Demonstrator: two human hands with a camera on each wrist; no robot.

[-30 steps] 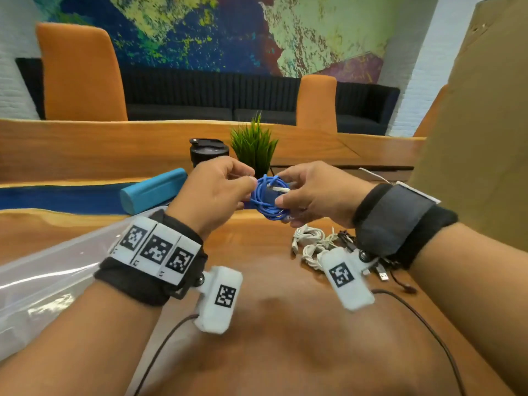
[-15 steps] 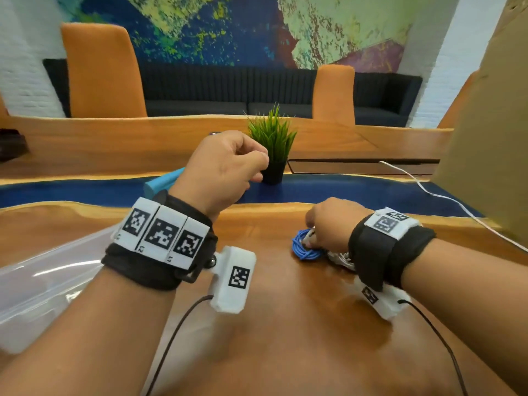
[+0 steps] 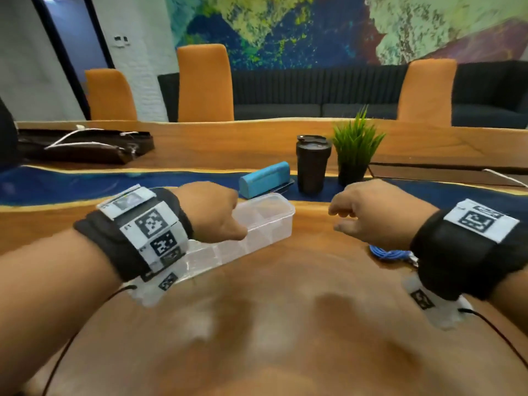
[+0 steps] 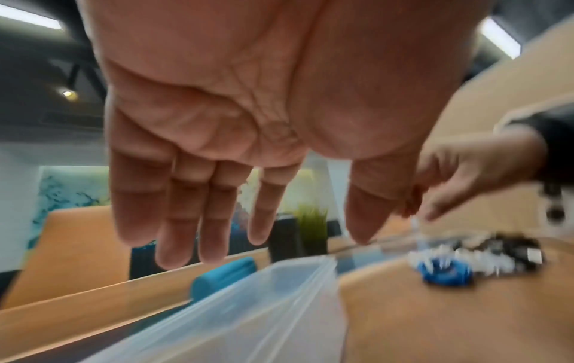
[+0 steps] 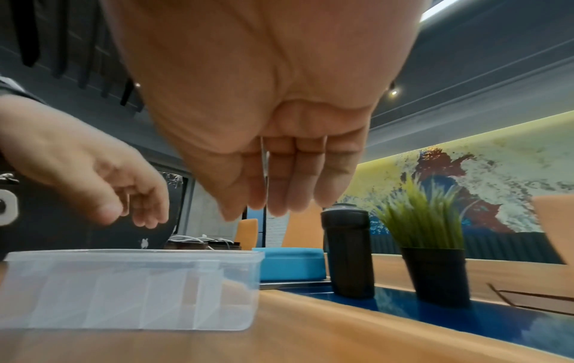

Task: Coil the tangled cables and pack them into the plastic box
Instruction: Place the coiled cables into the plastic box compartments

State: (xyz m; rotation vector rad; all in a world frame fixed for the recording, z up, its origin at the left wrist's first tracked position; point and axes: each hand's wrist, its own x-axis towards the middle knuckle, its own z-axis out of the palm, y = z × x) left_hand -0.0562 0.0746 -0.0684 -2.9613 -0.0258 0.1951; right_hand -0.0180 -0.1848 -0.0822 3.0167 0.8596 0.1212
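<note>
The clear plastic box with a rim (image 3: 265, 212) sat on the wooden table (image 3: 285, 310) at about 11 o'clock from the person. It looked empty. The left hand (image 3: 213, 212) hung just over its near end, with fingers straight and loose, and it held nothing. The right hand (image 3: 377, 212) floated at about 1 o'clock, well apart from the box. Its fingers hung down close together and held nothing.

The small blue coiled cable (image 3: 388, 254) lay on the table under the right wrist, at about 2 o'clock. In the left wrist view it touched a messy pile of white and black cables (image 4: 484, 255) just behind it.

The blue cable looked light, thin and bendy. It would likely spring open if grabbed by one loop, so pinching across the whole bundle seemed best. The box looked light and smooth, so it might slide if bumped. A hand on its side wall would keep it steady
</note>
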